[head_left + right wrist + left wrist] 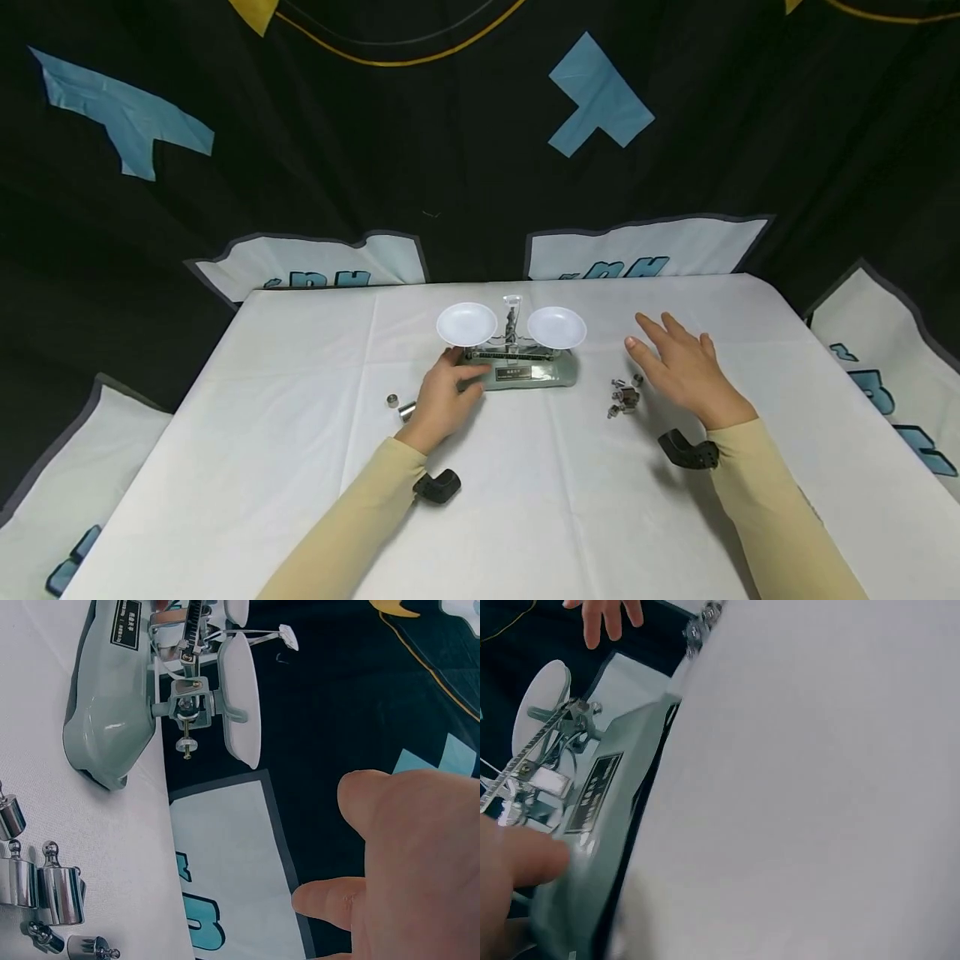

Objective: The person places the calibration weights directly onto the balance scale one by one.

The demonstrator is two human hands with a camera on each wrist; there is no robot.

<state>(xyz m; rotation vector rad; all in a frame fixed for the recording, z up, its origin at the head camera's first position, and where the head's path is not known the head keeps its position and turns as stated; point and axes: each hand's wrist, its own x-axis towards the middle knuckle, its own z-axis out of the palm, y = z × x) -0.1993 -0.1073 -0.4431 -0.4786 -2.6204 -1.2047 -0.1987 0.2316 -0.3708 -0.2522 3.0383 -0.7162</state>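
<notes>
A balance scale (528, 375) with a pale green base and two white pans stands toward the far side of the table. My left hand (442, 400) grips the left end of its base, fingers on either side of that end below the left pan (467, 324). In the left wrist view, one finger (536, 855) lies over the green base (622, 780) beside the dark label. My right hand (682, 371) is held above the table to the right of the scale, fingers spread and holding nothing. Several shiny metal weights (628, 398) lie close by it, some with knobs.
Two more metal pieces, a small one (392, 401) and a cylinder (407, 412), lie left of my left hand. White cloth covers the table (480, 517). A black curtain (450, 167) with blue and white patches hangs behind the far edge.
</notes>
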